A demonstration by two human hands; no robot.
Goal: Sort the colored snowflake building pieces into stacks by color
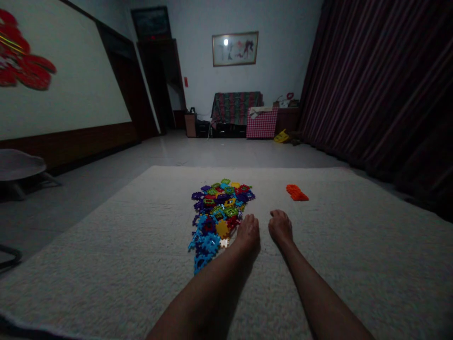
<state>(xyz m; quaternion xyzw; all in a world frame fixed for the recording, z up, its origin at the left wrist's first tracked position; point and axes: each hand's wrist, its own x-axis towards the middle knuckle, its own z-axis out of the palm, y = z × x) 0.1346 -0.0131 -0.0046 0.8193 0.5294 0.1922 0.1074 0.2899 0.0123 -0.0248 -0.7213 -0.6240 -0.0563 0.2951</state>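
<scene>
A pile of colourful toothed plastic building pieces (222,226), in blue, purple, green, yellow and red, lies on the pale carpet (123,264). Just right of the pile rests my left hand (248,232), low over the carpet with its fingers curled down. My right hand (281,226) is a short way to the right, also closed, its thumb side turned toward the left hand. Whatever either hand may hold is hidden beneath the fingers. Beyond the right hand sits a small group of orange pieces (297,192), apart from the pile and not touched.
Grey floor tiles (219,151) surround the carpet. Against the far wall stand a cloth-covered piece of furniture (233,106) and a red checked cloth (262,123). A dark curtain (375,80) hangs along the right. A grey stool-like seat (21,165) stands at left.
</scene>
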